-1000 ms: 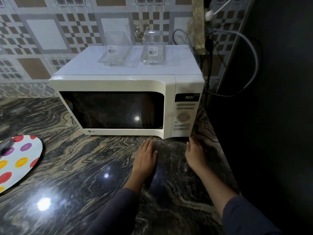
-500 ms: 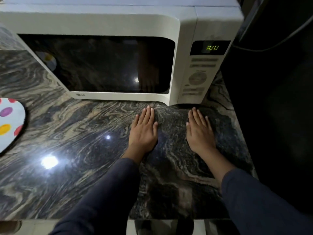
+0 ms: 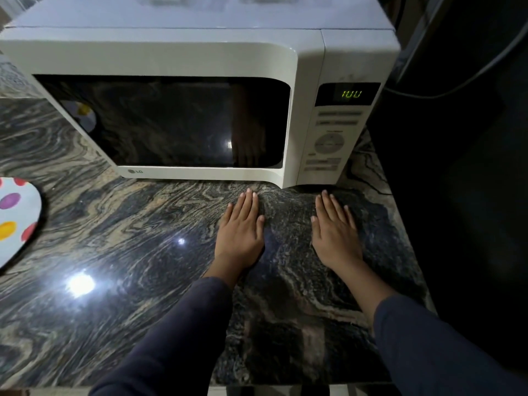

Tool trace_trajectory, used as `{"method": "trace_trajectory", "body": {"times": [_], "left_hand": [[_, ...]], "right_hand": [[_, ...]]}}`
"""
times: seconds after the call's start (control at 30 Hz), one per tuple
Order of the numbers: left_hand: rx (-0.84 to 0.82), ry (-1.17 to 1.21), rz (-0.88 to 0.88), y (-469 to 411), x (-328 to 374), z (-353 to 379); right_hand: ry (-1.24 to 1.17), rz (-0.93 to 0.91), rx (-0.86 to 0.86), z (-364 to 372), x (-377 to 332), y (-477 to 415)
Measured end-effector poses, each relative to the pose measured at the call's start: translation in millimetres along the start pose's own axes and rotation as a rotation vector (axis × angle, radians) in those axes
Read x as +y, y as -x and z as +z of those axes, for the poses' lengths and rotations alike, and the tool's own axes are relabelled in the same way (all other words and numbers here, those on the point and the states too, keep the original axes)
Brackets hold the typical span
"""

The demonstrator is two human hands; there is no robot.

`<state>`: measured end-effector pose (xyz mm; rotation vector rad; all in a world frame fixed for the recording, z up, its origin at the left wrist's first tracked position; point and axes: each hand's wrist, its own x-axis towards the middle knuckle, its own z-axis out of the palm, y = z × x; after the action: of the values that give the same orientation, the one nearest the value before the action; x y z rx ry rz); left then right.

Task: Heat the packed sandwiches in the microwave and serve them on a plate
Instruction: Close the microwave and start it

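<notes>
While the microwave (image 3: pixel 183 110) sits shut with its display (image 3: pixel 351 94) lit (sandwiches unseen behind dark glass, presumably heating), the left hand (image 3: pixel 240 235) and right hand (image 3: pixel 334 235) lie spread, empty, on the near counter (image 3: pixel 114 281), and serving onto the spotted plate (image 3: pixel 17 218) at far left remains.

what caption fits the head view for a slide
Both bare hands, left and right, flat on dark marbled stone counter before closed white microwave.

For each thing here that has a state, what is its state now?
microwave: door shut, window dark.
display: lit, green digits.
left hand: open, flat on the countertop, empty.
right hand: open, flat, empty.
polka-dot plate: on the countertop, visible part bare.
</notes>
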<state>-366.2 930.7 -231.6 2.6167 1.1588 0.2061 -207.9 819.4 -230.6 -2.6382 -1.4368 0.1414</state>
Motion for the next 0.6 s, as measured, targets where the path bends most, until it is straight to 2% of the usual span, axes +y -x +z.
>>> {"method": "trace_trajectory", "body": {"times": [0.6], "left_hand": [[0.000,0.015,0.004,0.7,-0.1,0.8]], "right_hand": [[-0.028,-0.016,0.010,-1.3,0.6,0.7]]}}
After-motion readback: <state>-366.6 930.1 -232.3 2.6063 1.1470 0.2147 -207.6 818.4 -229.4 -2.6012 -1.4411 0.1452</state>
